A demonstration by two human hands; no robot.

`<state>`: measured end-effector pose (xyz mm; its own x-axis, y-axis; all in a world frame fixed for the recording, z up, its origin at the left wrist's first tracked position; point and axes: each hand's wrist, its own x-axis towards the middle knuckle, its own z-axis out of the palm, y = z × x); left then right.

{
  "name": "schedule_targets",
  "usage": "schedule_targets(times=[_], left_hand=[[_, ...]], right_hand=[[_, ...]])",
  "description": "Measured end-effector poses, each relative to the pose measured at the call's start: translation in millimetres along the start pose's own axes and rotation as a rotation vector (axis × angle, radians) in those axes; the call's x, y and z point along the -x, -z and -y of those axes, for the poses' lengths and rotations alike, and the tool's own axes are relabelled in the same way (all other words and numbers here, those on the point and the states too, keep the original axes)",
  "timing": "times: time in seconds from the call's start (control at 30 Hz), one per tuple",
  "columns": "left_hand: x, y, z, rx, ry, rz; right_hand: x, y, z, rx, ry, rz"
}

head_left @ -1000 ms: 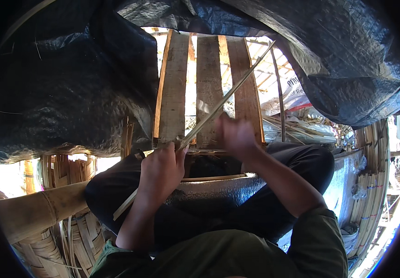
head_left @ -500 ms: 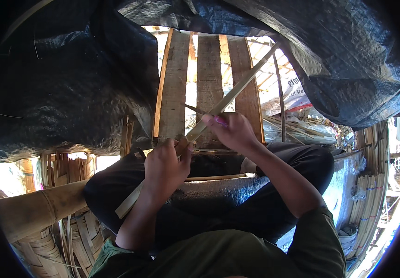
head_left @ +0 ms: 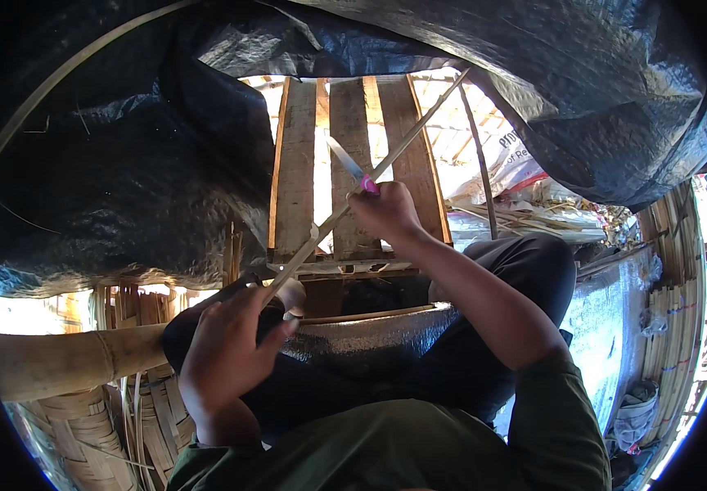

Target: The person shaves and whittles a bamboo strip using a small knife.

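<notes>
strip (head_left: 405, 141) before 3 planks (head_left: 347, 114), pole (head_left: 59, 362) left, probably sack (head_left: 517, 168) right

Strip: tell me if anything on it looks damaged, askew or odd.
A small pale curl sticks up from the strip between the left hand and the right hand, breaking its otherwise even line.

A: Hands?
B: Two. One left hand (head_left: 231, 344), one right hand (head_left: 382, 211).
A: Blades?
B: One knife (head_left: 345, 159).
A: Strips at the hands?
B: One long strip (head_left: 404, 144). Loose strips (head_left: 533, 217) right of the planks: several, overlapping, no firm count.
A: Wide planks (head_left: 295, 172)?
B: Three, two gaps between.
A: Poles, sticks?
B: One thick bamboo pole (head_left: 51, 364), left. One thin stick (head_left: 478, 155), right of the planks.
A: Sacks?
B: One printed sack (head_left: 513, 168).
A: Slats (head_left: 671, 352), far right?
B: Many, packed too tight to tally.
A: Green sleeves (head_left: 556, 417)?
B: Two.
A: Tarpaulin (head_left: 83, 196)?
B: Folds hide the number of sheets.
</notes>
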<state>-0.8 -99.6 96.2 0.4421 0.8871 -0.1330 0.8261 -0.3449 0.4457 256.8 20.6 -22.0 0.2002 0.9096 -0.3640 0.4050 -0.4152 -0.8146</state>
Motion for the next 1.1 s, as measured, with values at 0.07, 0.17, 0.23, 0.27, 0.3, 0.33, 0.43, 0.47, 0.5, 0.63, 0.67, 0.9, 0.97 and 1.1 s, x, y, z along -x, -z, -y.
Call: schedule_targets(times=[0.07,0.17,0.23,0.27,0.3,0.33,0.43,0.47,0.5,0.63,0.67,0.9,0.97,1.1], left_hand=[[-1,-10,10,0.001,0.128,-0.005],[-23,-16,18,-0.059,0.252,0.100],[-35,-20,15,-0.223,0.262,0.173],[-40,-23,11,-0.227,0.269,0.166],[-47,-28,6,-0.246,0.221,0.089],[-56,-33,2,-0.263,0.172,0.011],[-98,-40,-8,-0.259,0.267,0.057],[-104,-45,2,-0.260,0.274,0.042],[-112,-54,15,-0.196,0.241,0.016],[-122,-85,45,0.046,0.144,-0.100],[-120,-79,42,0.086,0.188,-0.008],[-105,-74,47,0.292,0.223,-0.091],[-98,-74,39,0.119,0.220,-0.122],[-100,-73,35,0.139,0.183,-0.064]], right_hand=[[1,1,4,-0.022,0.053,-0.003],[-8,8,3,-0.034,0.108,-0.017],[-11,5,5,0.120,0.077,-0.044],[-11,1,4,0.117,0.086,-0.040],[-12,-2,1,0.051,0.049,-0.025],[-14,-5,0,-0.013,0.012,-0.012],[-22,-13,-8,0.120,0.086,-0.094],[-21,-15,-5,0.122,0.102,-0.091],[-19,-16,-3,0.075,0.121,-0.045],[-16,-13,-4,0.104,0.104,0.069],[-5,-7,3,0.229,0.183,0.090],[45,11,2,0.430,0.465,0.372],[40,10,12,0.473,0.154,0.322],[21,-18,-32,0.674,0.426,-0.070]])
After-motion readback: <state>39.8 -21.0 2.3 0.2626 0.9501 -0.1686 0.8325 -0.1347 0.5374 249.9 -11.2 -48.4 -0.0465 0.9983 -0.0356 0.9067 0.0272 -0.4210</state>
